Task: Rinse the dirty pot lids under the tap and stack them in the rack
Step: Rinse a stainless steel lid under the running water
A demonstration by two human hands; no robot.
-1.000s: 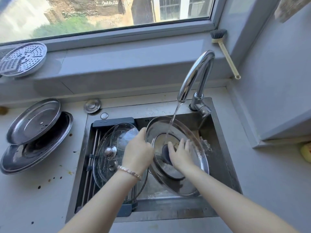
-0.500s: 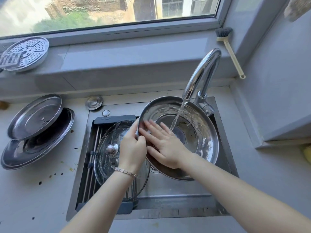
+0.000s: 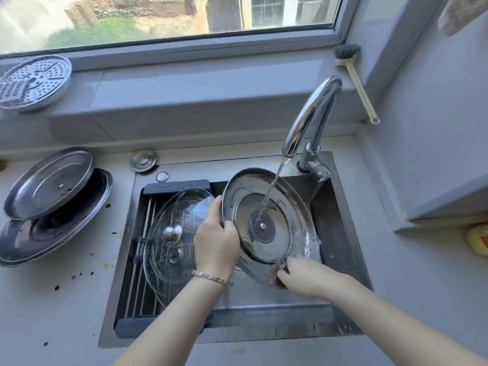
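Note:
A steel pot lid (image 3: 287, 207) is tilted over the sink, its underside facing me, with water from the tap (image 3: 309, 120) running onto it. My left hand (image 3: 215, 241) grips its left rim. My right hand (image 3: 301, 276), blurred, holds the lid's lower edge, where water runs off. Glass lids (image 3: 169, 249) lean in the dark rack (image 3: 169, 187) across the sink's left half. Two steel lids (image 3: 50, 199) lie stacked on the counter at the left.
A perforated steamer plate (image 3: 34, 80) leans on the windowsill at far left. A dish brush (image 3: 353, 75) rests against the right corner. A small round steel cap (image 3: 144, 159) sits behind the sink (image 3: 264, 326). Dark spots mark the left counter (image 3: 66, 299). A yellow sponge (image 3: 478, 241) sits at far right.
My right hand has slid from the lid's inner face down to its lower edge. The lid has tilted more upright under the stream; my left hand keeps its grip on the rim.

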